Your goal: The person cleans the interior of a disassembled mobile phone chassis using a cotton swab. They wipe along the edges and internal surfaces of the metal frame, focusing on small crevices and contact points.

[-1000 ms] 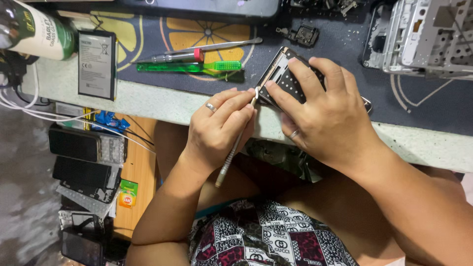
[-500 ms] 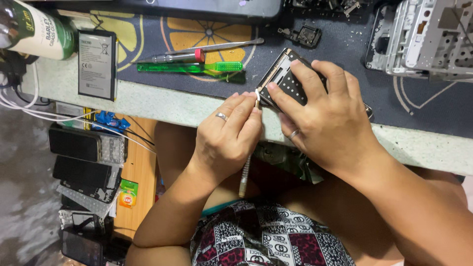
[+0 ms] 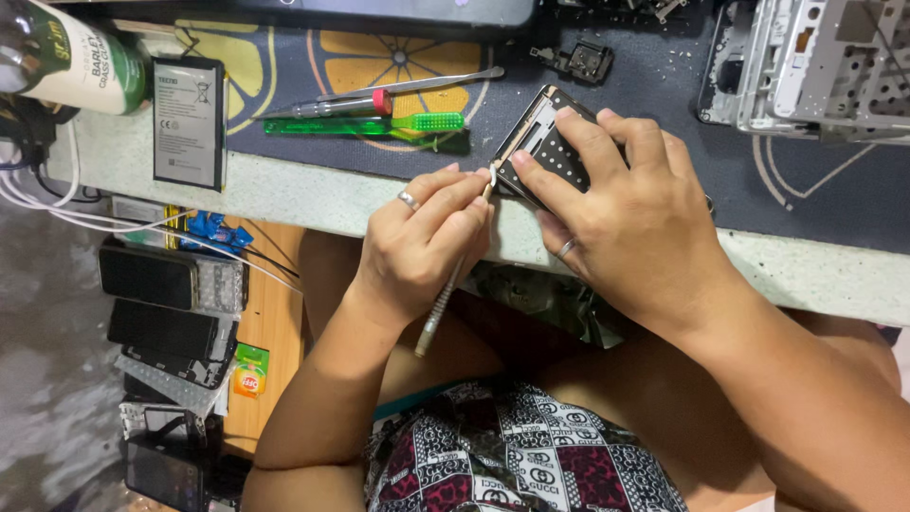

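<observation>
At frame centre, on the mat's [image 3: 664,204] near edge, the phone [image 3: 538,142] lies pinned under the right hand [image 3: 630,223]. The left hand [image 3: 427,246] grips a tool [image 3: 445,299], which has swung steeper since a second ago, its tip now prying deeper at the phone's corner.

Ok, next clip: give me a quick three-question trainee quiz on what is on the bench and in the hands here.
1. True or false: the left hand holds a thin screwdriver whose tip sits at the corner of the opened phone.
2. Which hand presses down on the opened phone? A) left hand B) right hand C) neither
3. Fill in: the green toothbrush lies on the dark work mat, and left of it, on the pale counter edge, lies a flat phone ______.

Key: 1 true; 2 B; 3 battery.
</observation>
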